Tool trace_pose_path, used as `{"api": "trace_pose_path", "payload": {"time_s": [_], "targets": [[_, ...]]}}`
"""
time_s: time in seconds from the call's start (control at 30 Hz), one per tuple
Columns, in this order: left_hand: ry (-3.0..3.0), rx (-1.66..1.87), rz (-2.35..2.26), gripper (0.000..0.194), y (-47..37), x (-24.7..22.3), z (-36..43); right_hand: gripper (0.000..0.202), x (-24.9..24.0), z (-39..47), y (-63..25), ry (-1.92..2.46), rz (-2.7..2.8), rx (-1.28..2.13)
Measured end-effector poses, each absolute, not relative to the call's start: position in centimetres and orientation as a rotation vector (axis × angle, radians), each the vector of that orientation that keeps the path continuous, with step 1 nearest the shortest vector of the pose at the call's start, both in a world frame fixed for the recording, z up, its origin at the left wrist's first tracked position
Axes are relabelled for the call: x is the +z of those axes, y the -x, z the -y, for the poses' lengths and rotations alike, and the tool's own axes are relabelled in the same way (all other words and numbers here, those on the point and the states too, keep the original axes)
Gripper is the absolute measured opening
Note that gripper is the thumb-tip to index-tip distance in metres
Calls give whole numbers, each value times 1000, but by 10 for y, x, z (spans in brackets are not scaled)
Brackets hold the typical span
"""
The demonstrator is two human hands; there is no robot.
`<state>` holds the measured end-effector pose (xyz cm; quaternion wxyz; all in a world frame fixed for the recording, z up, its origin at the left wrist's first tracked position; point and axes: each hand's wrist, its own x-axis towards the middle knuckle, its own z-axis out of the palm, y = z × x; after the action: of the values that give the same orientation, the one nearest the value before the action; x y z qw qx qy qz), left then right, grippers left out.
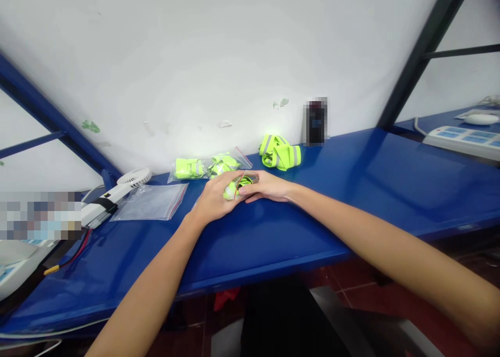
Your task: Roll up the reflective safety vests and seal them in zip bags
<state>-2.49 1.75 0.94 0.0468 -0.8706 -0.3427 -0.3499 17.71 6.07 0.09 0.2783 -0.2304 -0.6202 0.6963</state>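
Between my two hands is a clear zip bag point(233, 189) with a rolled neon-yellow reflective strap inside; its red seal line faces me. My left hand point(213, 195) wraps round the bag's left side, fingers closed on it. From the right, my right hand point(269, 186) grips the same bag, its thumb near the opening. Just behind the hands lie two bagged strap rolls, one bagged reflective strap point(189, 168) on the left and another bagged reflective strap point(223, 163) beside it. Farther right sit loose rolled reflective straps point(280, 154) without a bag.
A stack of flat clear zip bags point(150, 201) lies left on the blue table point(250, 253). Beside it are a white handheld fan point(135, 177) and cables. A blurred dark object point(316, 122) stands against the wall. Power strips point(464, 140) lie at far right.
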Motion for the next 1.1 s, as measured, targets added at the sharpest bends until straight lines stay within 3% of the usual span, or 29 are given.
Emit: {"api": "trace_pose_path", "payload": {"time_s": [0.27,0.43,0.73,0.97,1.1], "targets": [[2740,-1014,1055,54,28,15,-15,57,-2,-54,-170,568,1698,1625],[2785,-920,1083,48,29,17,-16,83,-3,-53,-166,702,1768,1267],[2724,-763,1046,50,25,14,-18,64,-1,-50,-162,793,1846,1077],[2645,-680,1024,71,10,7,-15,104,-9,-55,-160,691,1904,1019],[2624,-629,991,76,5,7,-13,111,-8,-54,-162,606,1973,981]]}}
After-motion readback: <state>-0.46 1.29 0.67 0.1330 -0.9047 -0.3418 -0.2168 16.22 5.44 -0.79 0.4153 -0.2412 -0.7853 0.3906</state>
